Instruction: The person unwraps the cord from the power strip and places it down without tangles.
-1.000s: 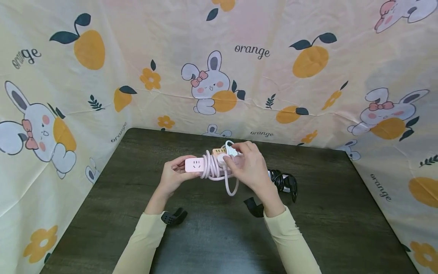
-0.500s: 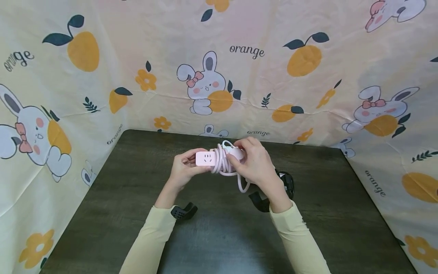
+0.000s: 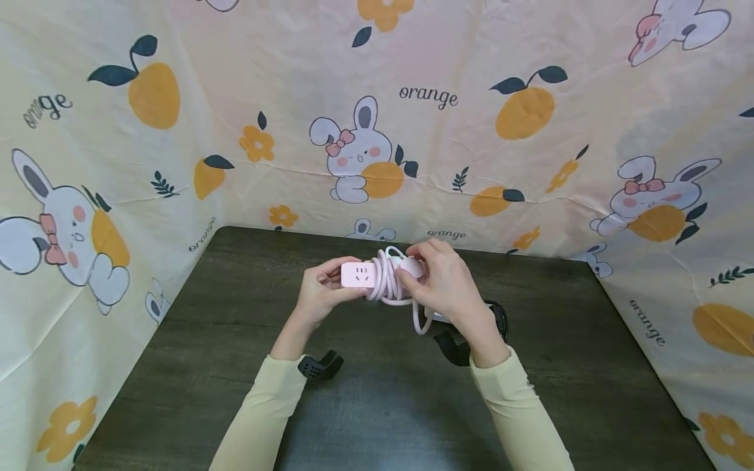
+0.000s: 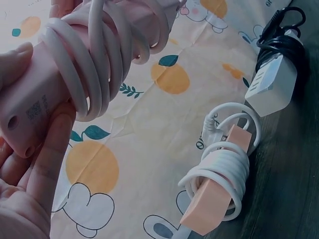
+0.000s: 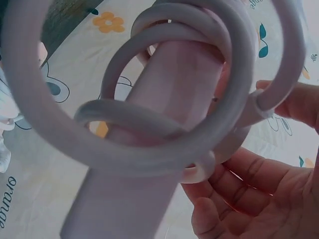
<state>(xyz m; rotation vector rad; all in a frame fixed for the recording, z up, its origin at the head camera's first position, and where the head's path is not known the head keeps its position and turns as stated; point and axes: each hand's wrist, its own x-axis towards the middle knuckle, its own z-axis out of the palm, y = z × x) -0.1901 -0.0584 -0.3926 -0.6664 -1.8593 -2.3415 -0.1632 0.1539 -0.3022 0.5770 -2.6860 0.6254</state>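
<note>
A pale pink power strip [image 3: 358, 275] with its thick pink cord [image 3: 386, 278] coiled round its middle is held up above the table in the head view. My left hand [image 3: 318, 293] grips its left end, thumb below and fingers above, beside the printed code in the left wrist view. At the right end my right hand [image 3: 446, 282] pinches the cord's round plug [image 3: 412, 267] between thumb and fingers. A loose loop of cord [image 3: 419, 322] hangs under that hand. In the right wrist view, wide cord loops [image 5: 164, 154] cross in front of the strip [image 5: 124, 209].
Beyond the pink strip, a peach power strip [image 4: 207, 209] wrapped in white cord [image 4: 227, 169] rests on the dark table [image 3: 365, 392]. Further right lies a white power strip [image 4: 274, 87] bound with black cord [image 4: 284, 50]. A printed cloth [image 3: 265, 85] rises behind the table.
Both hands and the pink strip have moved right in the head view, mostly during the first half second. The peach strip behind is now covered, and the right hand still holds the plug.
</note>
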